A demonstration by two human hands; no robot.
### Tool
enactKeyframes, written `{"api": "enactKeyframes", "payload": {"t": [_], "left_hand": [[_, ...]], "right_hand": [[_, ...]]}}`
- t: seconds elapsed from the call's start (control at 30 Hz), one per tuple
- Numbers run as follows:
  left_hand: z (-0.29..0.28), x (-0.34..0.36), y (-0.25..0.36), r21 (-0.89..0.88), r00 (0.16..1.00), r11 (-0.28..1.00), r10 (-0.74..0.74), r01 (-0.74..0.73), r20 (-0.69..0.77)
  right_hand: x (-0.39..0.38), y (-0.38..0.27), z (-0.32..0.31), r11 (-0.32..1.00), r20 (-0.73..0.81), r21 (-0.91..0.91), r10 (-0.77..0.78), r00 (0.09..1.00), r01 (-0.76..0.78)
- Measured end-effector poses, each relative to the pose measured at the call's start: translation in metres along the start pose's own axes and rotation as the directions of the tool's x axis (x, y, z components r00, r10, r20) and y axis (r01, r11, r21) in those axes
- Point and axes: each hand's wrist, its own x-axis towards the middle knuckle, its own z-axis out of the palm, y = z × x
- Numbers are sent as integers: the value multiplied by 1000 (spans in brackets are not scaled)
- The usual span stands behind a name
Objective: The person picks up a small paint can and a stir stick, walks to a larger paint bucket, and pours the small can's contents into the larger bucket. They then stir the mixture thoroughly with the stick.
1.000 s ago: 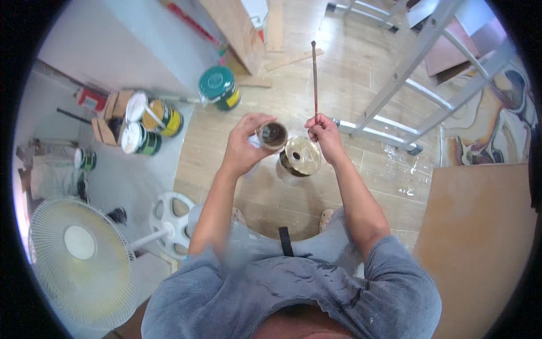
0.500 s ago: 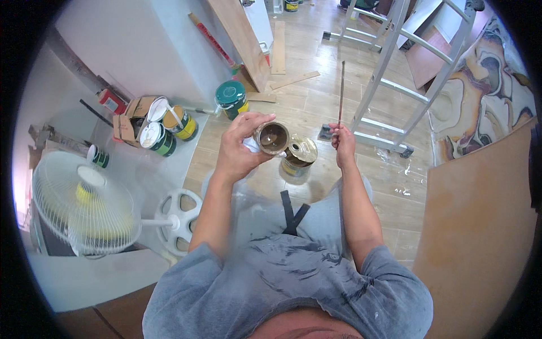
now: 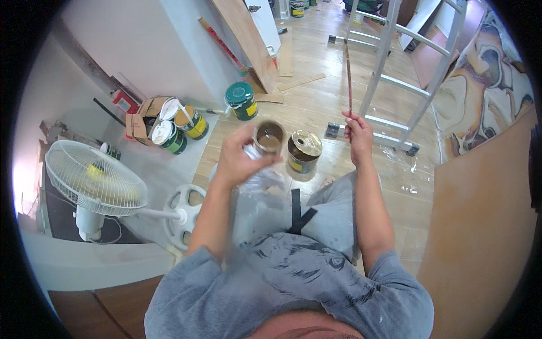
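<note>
My left hand point(image 3: 236, 161) is closed around a small round cup point(image 3: 261, 148), brown inside with some liquid at the bottom. Under that hand hangs a crumpled white cloth point(image 3: 261, 179), partly hidden by the fingers. Just right of the cup, on the floor, stands an open paint can point(image 3: 302, 164) whose gold lid point(image 3: 305, 144) is bent up at the top. In my closed right hand point(image 3: 359, 135) is a long, thin, reddish-brown stick point(image 3: 348, 79), pointing up and away; I cannot tell if it has bristles.
A green-lidded bucket point(image 3: 240, 99) is beyond the cup. Several paint cans point(image 3: 195, 125) and a cardboard box point(image 3: 138, 127) sit at left, near a white fan point(image 3: 99, 178). An aluminium ladder point(image 3: 389, 73) rises at right, beside a large wooden board point(image 3: 480, 226).
My left hand has drawn the cup leftward, off the paint can's edge, and a gap now shows between them. More of the white cloth is visible. The right hand keeps hold of the stick.
</note>
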Motion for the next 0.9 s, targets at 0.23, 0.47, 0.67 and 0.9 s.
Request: {"api": "enactKeyframes", "payload": {"t": [0.23,0.47,0.67,0.9], "left_hand": [[-50,136,-171,152,908,936,-254,317,-334],[-87,199,-431,198,770,788,-457,582,-445],[-27,249,-543,268,653,612,-584,745,-483],[-9,245,-594,354,611,510,-533,784,-584]], "right_hand": [[62,-35,48,985,52,162,-66,996,57],[76,-7,40,990,87,-108,103,991,-93],[94,0,11,964,9,-231,138,990,-132],[117,17,8,934,-96,-268,217,972,-235]]}}
